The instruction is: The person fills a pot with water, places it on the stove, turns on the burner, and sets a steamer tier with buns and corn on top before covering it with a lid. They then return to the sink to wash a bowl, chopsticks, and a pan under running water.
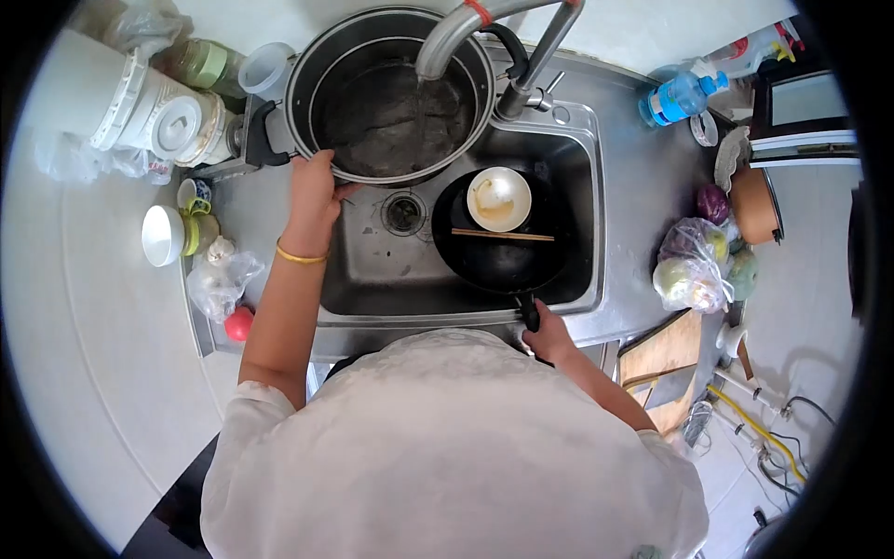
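Observation:
My left hand (pixel 315 191) is closed on the near left edge of a large dark stockpot (pixel 391 175), one finger hooked over its rim and others partly hidden beneath. Water stands in the pot, and a thin stream appears to fall from the faucet (pixel 447 42) above it. Low on the right, my right hand (pixel 551 337) grips the black handle of a wok (pixel 512 265) lying in the sink. Inside the wok sit a white bowl (pixel 500 198) with brownish residue and a pair of wooden chopsticks (pixel 503 235).
The steel sink (pixel 363 289) has its drain (pixel 404 213) left of the wok. Along the left counter are a white cup (pixel 163 236), bagged garlic (pixel 219 279) and a red tomato (pixel 238 323). To the right stand a blue bottle (pixel 678 99), bagged vegetables (pixel 691 270) and a wooden board (pixel 666 354).

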Motion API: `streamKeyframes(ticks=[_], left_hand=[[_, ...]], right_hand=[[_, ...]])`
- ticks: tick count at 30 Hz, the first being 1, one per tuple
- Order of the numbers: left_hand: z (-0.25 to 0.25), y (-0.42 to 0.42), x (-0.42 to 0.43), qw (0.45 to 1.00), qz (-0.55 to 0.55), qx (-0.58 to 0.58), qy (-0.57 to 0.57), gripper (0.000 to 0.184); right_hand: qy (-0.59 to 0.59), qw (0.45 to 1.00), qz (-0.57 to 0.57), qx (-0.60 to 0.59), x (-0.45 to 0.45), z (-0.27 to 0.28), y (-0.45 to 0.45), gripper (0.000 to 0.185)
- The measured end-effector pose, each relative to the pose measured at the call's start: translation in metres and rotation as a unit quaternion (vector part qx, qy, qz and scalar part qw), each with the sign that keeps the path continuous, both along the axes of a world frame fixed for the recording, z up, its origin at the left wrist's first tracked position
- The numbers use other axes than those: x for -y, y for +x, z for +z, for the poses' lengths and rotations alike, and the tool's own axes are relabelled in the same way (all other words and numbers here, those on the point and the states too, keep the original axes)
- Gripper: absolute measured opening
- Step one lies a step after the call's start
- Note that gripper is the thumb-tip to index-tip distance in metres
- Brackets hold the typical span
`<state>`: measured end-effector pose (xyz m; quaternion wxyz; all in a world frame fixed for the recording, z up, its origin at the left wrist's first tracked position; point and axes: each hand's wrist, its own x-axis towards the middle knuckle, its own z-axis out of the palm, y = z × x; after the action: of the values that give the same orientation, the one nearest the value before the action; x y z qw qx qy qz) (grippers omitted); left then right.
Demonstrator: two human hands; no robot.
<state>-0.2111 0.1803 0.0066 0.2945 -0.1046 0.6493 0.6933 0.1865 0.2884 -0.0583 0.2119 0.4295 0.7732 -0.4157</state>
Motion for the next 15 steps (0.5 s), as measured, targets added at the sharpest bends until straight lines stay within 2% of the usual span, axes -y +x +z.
streamKeyframes(ticks=[2, 7, 10, 11, 15], left_hand=[[-0.001, 0.000, 0.000, 1.000, 0.012, 0.004, -0.013, 0.030], [-0.014, -0.005, 0.002, 1.000, -0.003, -0.005, 0.003, 0.031], [-0.012, -0.006, 0.003, 1.000, -0.004, 0.001, 0.011, 0.030], [-0.005, -0.002, 0.001, 1.000, 0.006, 0.002, 0.006, 0.030], [-0.003, 0.001, 0.001, 1.000, -0.003, -0.014, 0.003, 0.032]], right_hand=[[-0.030, 0.999, 0.027, -0.009, -0.020, 0.001, 0.004, 0.069], [0.018, 0.987, 0.154, -0.047, -0.045, -0.003, -0.010, 0.067], [0.020, 0.974, 0.218, -0.065, -0.070, -0.029, -0.022, 0.068], [0.017, 0.974, 0.226, -0.031, -0.075, -0.032, -0.029, 0.070], [0.033, 0.964, 0.263, -0.018, -0.096, -0.065, -0.053, 0.070]])
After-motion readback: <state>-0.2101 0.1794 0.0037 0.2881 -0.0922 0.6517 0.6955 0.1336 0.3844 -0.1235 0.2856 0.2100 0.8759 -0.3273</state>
